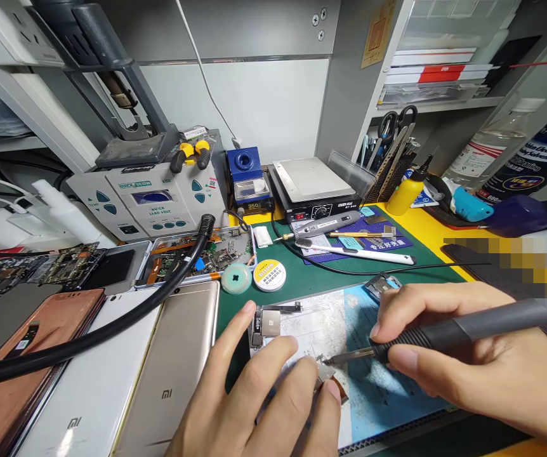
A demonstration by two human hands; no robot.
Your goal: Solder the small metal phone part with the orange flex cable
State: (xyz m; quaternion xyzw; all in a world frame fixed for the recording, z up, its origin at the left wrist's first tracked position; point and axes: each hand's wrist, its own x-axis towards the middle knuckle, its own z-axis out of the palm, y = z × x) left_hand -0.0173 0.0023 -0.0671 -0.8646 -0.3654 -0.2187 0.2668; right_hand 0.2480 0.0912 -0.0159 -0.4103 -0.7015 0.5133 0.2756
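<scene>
My right hand (468, 355) is closed round a dark soldering iron (464, 331), held like a pen, its metal tip pointing left at a small part (327, 374) on the blue work mat (382, 387). My left hand (259, 393) pinches that small part with thumb and fingertips, the index finger stretched out toward a small grey module (266, 325) lying just beyond it. The part itself is mostly hidden by my fingers.
Several phones and back covers (169, 368) lie at the left under a thick black hose (112, 324). A rework station (150, 203), blue tip cleaner (249, 181), hot plate (311, 184), tray of boards (207, 254), two round tins (270, 275), yellow bottle (409, 190) and tools stand behind.
</scene>
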